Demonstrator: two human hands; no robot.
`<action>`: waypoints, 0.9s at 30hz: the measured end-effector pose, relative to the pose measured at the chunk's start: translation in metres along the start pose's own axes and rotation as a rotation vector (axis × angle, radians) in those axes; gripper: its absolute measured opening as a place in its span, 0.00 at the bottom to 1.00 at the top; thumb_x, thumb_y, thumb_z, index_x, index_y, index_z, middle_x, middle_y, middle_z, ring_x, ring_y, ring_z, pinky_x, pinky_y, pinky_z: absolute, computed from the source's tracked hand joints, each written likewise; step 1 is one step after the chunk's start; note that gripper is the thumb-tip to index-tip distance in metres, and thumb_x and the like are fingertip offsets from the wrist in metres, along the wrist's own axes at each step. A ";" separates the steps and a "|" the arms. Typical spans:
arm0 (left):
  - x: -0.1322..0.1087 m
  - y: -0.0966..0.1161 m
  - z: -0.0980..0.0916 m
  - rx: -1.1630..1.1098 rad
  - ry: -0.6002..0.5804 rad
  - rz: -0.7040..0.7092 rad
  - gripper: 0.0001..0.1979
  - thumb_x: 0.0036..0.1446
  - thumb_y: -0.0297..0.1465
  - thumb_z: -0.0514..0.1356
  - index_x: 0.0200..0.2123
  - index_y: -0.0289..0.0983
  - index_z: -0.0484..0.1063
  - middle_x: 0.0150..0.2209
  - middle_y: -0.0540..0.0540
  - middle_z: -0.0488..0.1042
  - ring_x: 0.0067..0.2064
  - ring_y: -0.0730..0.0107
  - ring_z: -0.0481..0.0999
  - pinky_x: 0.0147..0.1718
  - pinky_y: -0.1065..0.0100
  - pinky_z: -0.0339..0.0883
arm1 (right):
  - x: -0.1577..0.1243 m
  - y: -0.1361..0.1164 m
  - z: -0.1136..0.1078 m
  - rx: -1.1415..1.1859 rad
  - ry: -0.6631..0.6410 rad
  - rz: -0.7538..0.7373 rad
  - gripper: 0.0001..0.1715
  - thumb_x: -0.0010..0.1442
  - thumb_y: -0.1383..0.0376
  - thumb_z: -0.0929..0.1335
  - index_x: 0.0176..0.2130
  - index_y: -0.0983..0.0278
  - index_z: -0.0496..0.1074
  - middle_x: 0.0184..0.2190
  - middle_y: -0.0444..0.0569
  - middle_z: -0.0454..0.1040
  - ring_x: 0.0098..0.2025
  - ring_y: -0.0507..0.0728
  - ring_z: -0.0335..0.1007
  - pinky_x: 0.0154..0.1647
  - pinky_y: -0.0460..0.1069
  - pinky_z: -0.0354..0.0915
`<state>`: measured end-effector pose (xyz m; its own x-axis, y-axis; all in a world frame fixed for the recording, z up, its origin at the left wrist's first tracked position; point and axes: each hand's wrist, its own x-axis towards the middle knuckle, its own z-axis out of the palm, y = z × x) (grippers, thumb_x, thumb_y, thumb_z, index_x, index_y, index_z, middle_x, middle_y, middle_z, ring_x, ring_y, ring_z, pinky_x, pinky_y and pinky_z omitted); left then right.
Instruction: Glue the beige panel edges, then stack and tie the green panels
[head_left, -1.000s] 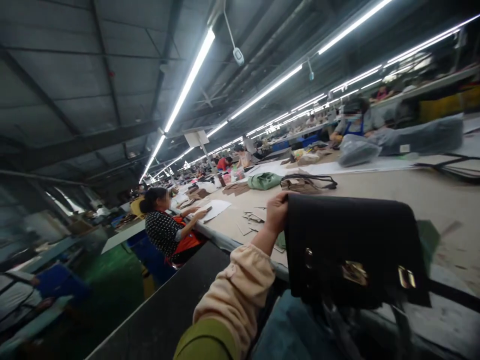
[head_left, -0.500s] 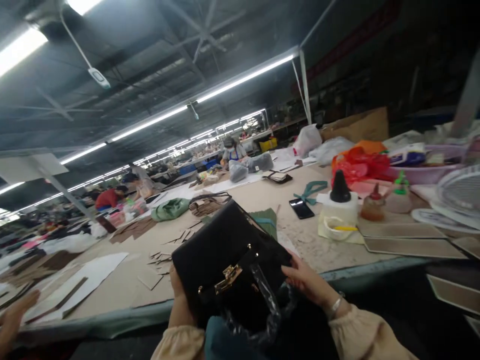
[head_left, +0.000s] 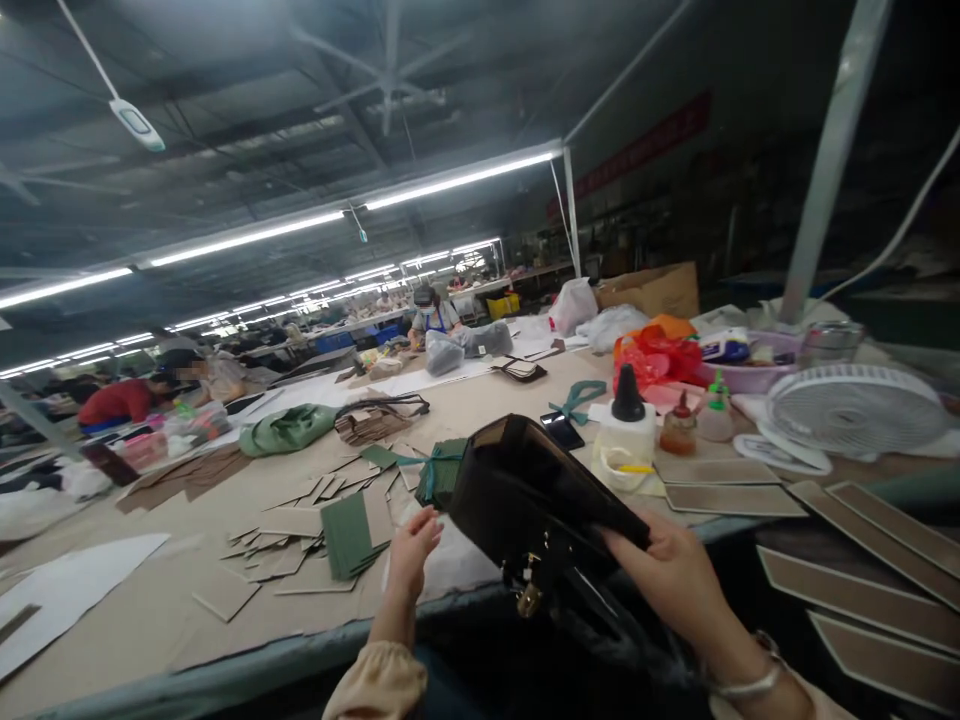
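Note:
A black handbag [head_left: 517,500] with gold clasp fittings [head_left: 529,590] is tilted in front of me at the table's near edge. Its handle hangs below, partly lost in shadow. My right hand [head_left: 675,570] grips the bag at its right end, the fingers partly hidden by it. Off the bag's left side, my left hand [head_left: 415,550] is raised with loosely bent fingers and nothing visible in it. Just beyond it lie a bundle of green strips [head_left: 442,475] tied with teal ribbon and a stack of green pieces [head_left: 346,535].
Beige cut pieces [head_left: 281,545] are spread on the table [head_left: 187,630]. At right are a white glue bottle [head_left: 628,430] with a black nozzle, small bottles [head_left: 679,425], a phone [head_left: 561,430], a white fan [head_left: 855,405] and flat panels [head_left: 855,590]. A person [head_left: 435,315] works farther back.
My left hand has come off the handbag, which has turned and tilted while my right hand keeps hold. The view has swung right, and the hand at the far left is out of sight.

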<state>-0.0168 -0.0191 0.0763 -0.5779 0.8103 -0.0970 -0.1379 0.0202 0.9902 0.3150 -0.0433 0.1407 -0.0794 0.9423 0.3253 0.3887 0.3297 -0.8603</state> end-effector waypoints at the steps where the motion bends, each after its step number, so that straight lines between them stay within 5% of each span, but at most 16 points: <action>1: -0.001 0.001 0.002 -0.001 0.037 -0.009 0.17 0.42 0.33 0.69 0.37 0.35 0.74 0.41 0.40 0.77 0.43 0.57 0.79 0.38 0.64 0.73 | -0.001 -0.003 -0.002 -0.081 0.030 -0.065 0.14 0.59 0.57 0.66 0.38 0.62 0.76 0.35 0.50 0.78 0.40 0.63 0.74 0.42 0.55 0.68; 4: -0.027 0.003 0.013 -0.027 0.095 0.071 0.19 0.54 0.40 0.61 0.47 0.38 0.70 0.53 0.41 0.71 0.55 0.60 0.72 0.48 0.66 0.69 | -0.002 -0.008 0.006 -0.260 0.062 -0.161 0.11 0.61 0.62 0.63 0.38 0.62 0.74 0.36 0.52 0.77 0.41 0.62 0.72 0.43 0.56 0.67; 6: -0.062 -0.001 0.025 -0.020 0.017 0.189 0.24 0.58 0.42 0.57 0.56 0.41 0.64 0.61 0.41 0.64 0.63 0.61 0.63 0.56 0.64 0.63 | -0.002 -0.008 0.017 -0.349 0.041 -0.146 0.10 0.61 0.64 0.63 0.35 0.63 0.73 0.34 0.52 0.76 0.40 0.62 0.72 0.42 0.56 0.67; 9: -0.119 -0.007 0.049 0.130 -0.244 0.238 0.40 0.54 0.42 0.61 0.66 0.42 0.49 0.67 0.42 0.51 0.68 0.57 0.51 0.64 0.60 0.52 | 0.001 -0.005 0.032 -0.416 -0.015 -0.132 0.10 0.61 0.65 0.61 0.35 0.62 0.72 0.33 0.51 0.75 0.40 0.61 0.72 0.42 0.55 0.67; 13: -0.156 -0.003 0.077 0.398 -0.247 0.330 0.58 0.43 0.38 0.69 0.69 0.37 0.35 0.70 0.38 0.39 0.70 0.52 0.40 0.67 0.55 0.38 | 0.007 0.001 0.041 -0.410 -0.027 -0.124 0.12 0.59 0.63 0.62 0.38 0.63 0.72 0.36 0.52 0.75 0.40 0.61 0.72 0.42 0.55 0.66; 15: -0.157 0.002 0.085 0.492 -0.213 0.390 0.61 0.39 0.36 0.70 0.68 0.33 0.35 0.70 0.35 0.39 0.70 0.51 0.38 0.67 0.53 0.39 | 0.010 0.004 0.042 -0.381 -0.019 -0.100 0.14 0.57 0.62 0.63 0.41 0.65 0.73 0.37 0.53 0.76 0.41 0.62 0.72 0.43 0.56 0.66; 19: -0.144 0.007 0.087 0.553 -0.213 0.369 0.52 0.47 0.35 0.65 0.68 0.28 0.37 0.66 0.30 0.53 0.66 0.52 0.54 0.63 0.55 0.52 | 0.012 0.001 0.040 -0.314 0.001 -0.031 0.21 0.55 0.61 0.65 0.48 0.66 0.71 0.41 0.53 0.76 0.44 0.62 0.71 0.46 0.55 0.65; 23: -0.123 0.021 0.070 0.571 -0.278 0.516 0.36 0.48 0.24 0.56 0.63 0.32 0.57 0.60 0.38 0.65 0.62 0.57 0.63 0.61 0.59 0.56 | 0.005 -0.014 0.039 -0.264 -0.008 0.020 0.26 0.53 0.62 0.65 0.51 0.67 0.69 0.42 0.53 0.76 0.42 0.60 0.72 0.46 0.55 0.65; 27: -0.095 0.047 0.042 0.559 -0.323 0.538 0.32 0.43 0.19 0.52 0.54 0.35 0.69 0.51 0.44 0.74 0.54 0.61 0.71 0.54 0.62 0.63 | -0.007 -0.026 0.044 -0.278 -0.080 0.035 0.31 0.53 0.62 0.66 0.55 0.69 0.65 0.39 0.53 0.75 0.38 0.59 0.72 0.43 0.54 0.67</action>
<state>0.0650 -0.0703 0.1358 -0.1808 0.9184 0.3519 0.5586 -0.1986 0.8053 0.2650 -0.0557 0.1437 -0.1293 0.9580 0.2559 0.6280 0.2788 -0.7265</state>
